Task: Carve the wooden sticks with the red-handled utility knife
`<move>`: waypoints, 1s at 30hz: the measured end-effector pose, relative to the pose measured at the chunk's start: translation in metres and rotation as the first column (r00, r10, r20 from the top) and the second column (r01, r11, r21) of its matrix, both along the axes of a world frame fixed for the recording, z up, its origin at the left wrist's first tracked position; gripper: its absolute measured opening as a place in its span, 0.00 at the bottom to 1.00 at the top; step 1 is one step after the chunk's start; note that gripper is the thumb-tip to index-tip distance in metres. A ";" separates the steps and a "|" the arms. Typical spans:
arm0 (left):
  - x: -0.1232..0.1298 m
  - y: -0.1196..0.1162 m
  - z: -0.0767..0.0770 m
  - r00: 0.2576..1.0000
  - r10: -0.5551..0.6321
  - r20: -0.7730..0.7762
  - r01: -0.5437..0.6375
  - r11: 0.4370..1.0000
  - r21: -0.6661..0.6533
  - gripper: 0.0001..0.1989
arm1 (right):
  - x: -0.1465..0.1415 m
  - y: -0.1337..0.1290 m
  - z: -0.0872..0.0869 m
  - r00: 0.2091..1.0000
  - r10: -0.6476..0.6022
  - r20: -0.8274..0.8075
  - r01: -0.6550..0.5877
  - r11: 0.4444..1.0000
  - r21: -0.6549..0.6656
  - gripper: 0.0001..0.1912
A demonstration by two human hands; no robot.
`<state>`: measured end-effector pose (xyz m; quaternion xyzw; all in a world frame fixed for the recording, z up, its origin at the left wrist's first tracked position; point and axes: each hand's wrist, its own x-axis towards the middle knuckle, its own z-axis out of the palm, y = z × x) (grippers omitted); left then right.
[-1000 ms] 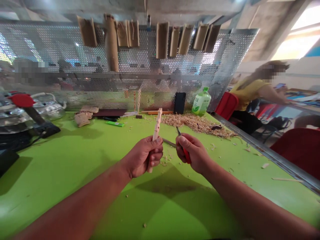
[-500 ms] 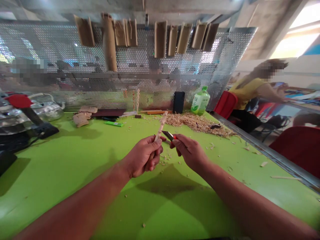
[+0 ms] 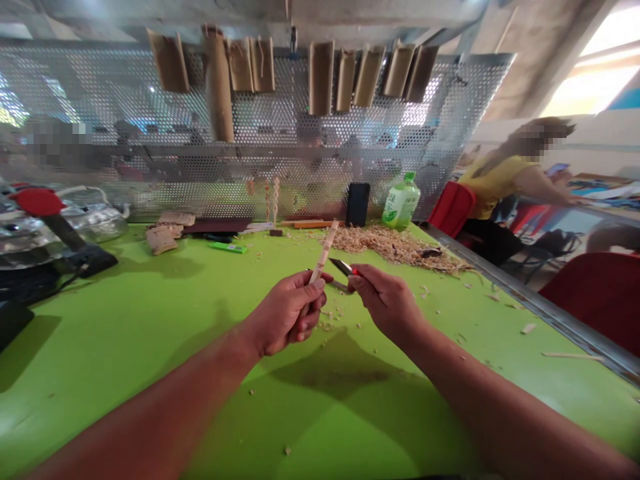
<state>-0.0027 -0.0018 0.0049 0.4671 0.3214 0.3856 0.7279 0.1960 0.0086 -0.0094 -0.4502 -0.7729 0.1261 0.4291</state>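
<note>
My left hand [image 3: 295, 310] is closed around the lower part of a pale, notched wooden stick [image 3: 326, 249], whose upper end points up and slightly right. In my right hand [image 3: 387, 297] is a knife [image 3: 343, 267] with a dark blade and a bit of red at the handle. The blade points up and left, a small gap to the right of the stick. Small chips lie on the green table [image 3: 215, 400] below and around my hands.
Behind my hands are a heap of wood shavings [image 3: 385, 243], a green bottle [image 3: 401, 200] and a black phone-like object [image 3: 357, 205]. Metal kettles [image 3: 95, 217] stand at left. Bamboo pieces hang on a perforated screen [image 3: 280, 147]. A person in yellow [image 3: 493, 180] sits at right.
My right hand has shifted slightly right with the knife, and the blade is a little farther from my left hand. The stick leans slightly more to the right.
</note>
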 end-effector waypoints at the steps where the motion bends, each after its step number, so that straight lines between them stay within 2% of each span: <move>1: 0.000 0.000 0.000 1.000 -0.001 0.000 0.001 1.000 0.003 0.12 | 0.000 0.000 0.000 1.000 0.012 0.020 -0.012 1.000 0.010 0.18; 5: 0.000 0.000 -0.001 1.000 0.005 -0.007 -0.004 1.000 0.027 0.11 | -0.001 0.000 -0.002 0.993 0.058 0.106 -0.060 0.998 0.023 0.18; 11: 0.000 -0.001 0.000 1.000 0.004 -0.012 -0.004 1.000 0.012 0.13 | 0.001 -0.001 -0.001 1.000 0.003 0.012 -0.003 0.999 0.034 0.19; 18: 0.000 0.000 -0.003 1.000 0.000 -0.012 0.000 0.999 0.034 0.10 | 0.000 0.001 -0.002 0.986 0.046 0.161 -0.054 0.998 0.045 0.18; 30: 0.001 -0.001 0.000 1.000 -0.010 -0.028 0.010 1.000 0.028 0.12 | 0.002 0.000 -0.001 0.982 -0.034 0.188 0.013 0.993 0.113 0.19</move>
